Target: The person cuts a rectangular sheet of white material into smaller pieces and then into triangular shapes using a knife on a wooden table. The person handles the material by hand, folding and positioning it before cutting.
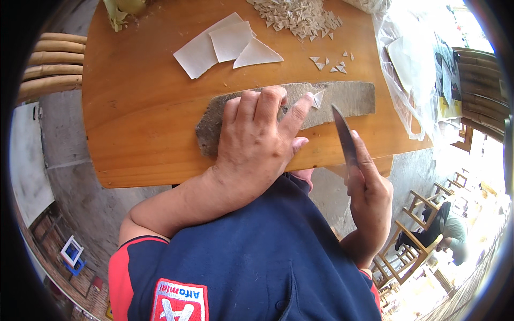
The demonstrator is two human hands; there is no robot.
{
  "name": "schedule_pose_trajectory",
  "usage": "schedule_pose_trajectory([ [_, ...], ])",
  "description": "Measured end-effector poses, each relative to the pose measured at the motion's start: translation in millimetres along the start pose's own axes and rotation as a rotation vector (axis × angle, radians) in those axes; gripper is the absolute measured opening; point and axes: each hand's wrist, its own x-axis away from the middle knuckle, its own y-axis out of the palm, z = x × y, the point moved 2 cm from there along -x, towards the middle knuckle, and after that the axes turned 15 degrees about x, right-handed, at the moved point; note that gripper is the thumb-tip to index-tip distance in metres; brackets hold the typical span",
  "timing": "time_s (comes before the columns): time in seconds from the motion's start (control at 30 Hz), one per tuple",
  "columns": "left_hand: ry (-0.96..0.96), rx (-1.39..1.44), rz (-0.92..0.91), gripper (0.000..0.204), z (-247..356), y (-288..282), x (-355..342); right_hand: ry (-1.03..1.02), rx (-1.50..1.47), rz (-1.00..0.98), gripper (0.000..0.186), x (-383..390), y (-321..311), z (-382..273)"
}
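Note:
A grey-brown slab-like board (350, 99) with a rough edge lies along the near side of the wooden table. My left hand (254, 131) rests over it with the fingers apart and bent. Its index fingertip presses on a small white triangular piece (319, 100). My right hand (369, 192) grips a knife (345, 134), the blade pointing up and away from me. The knife tip is just right of that piece, apart from it. Beyond the board are several larger off-white sheets (201, 48), partly overlapping, and a few tiny cut triangles (321, 66).
A heap of small pale cut pieces (297, 16) sits at the far side of the table (139, 117). A clear plastic bag (399, 69) hangs over the right edge. A yellowish wrapping (120, 12) is at far left. Another person (452, 232) is at the right, among wooden stools.

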Motion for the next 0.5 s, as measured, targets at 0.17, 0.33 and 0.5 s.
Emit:
schedule_pose_trajectory([
  [0.17, -0.017, 0.000, -0.036, 0.062, 1.8, -2.7, -6.2, 0.000, -0.067, 0.014, 0.056, -3.4, 6.2, -3.6],
  [0.33, -0.004, 0.006, -0.061, 0.062, 2.6, -3.7, -10.3, -0.004, -0.059, -0.016, 0.052, -3.1, 5.3, -13.7],
  [0.5, 0.004, 0.011, -0.069, 0.061, 2.1, -4.9, -10.5, -0.028, -0.079, -0.045, 0.053, -2.1, -0.2, -21.0],
])
